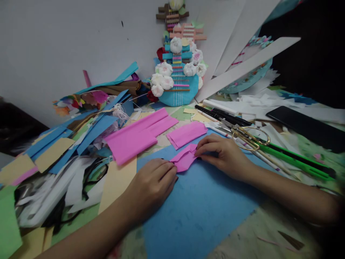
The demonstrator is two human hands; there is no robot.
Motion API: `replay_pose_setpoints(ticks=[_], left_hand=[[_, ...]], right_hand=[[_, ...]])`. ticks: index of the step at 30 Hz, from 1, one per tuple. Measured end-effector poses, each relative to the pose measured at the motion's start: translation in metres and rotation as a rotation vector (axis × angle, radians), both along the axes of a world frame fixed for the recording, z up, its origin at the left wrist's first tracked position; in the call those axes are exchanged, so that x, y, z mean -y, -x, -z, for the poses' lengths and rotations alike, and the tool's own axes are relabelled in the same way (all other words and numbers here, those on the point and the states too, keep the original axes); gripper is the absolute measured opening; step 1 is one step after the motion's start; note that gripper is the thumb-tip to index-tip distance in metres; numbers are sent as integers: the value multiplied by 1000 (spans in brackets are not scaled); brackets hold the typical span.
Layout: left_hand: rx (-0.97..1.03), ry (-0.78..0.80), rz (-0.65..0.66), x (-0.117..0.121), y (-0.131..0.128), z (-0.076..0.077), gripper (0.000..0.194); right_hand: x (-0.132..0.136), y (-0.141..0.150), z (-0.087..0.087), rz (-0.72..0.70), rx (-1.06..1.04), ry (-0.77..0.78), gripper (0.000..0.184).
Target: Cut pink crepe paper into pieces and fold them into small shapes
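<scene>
A small folded piece of pink crepe paper lies over a blue sheet. My left hand is closed at its left end, fingers curled on the paper's edge. At the right end, my right hand pinches a corner between thumb and fingertips. Just behind it lies another folded pink strip. Farther left is a larger folded pink sheet. The fingertips of my left hand are partly hidden.
Gold-handled scissors, pens and a green cutter lie to the right, near a black phone. A blue paper guitar with white flowers leans at the wall. Paper scraps and a white glue gun crowd the left.
</scene>
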State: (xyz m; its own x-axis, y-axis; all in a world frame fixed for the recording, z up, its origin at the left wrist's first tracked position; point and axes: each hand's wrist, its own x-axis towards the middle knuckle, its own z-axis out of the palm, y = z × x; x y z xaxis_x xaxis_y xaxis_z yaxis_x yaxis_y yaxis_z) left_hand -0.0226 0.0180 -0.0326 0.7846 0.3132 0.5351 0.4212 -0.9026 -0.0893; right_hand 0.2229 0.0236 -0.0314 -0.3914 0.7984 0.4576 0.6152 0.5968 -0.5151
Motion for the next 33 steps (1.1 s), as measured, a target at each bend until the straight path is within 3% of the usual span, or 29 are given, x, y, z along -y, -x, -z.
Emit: replay_pose_setpoints(ticks=[9, 13, 23, 33], left_hand=[[50, 19, -51, 7, -7, -3, 12], [66, 20, -48, 7, -6, 1, 12], [118, 215, -30, 7, -4, 4, 20], [68, 235, -41, 9, -1, 4, 23]], right_hand=[[5, -1, 1, -136, -46, 25, 11], [6, -5, -1, -104, -17, 120, 12], [2, -14, 0, -64, 20, 245, 10], [0, -13, -1, -68, -30, 298, 10]])
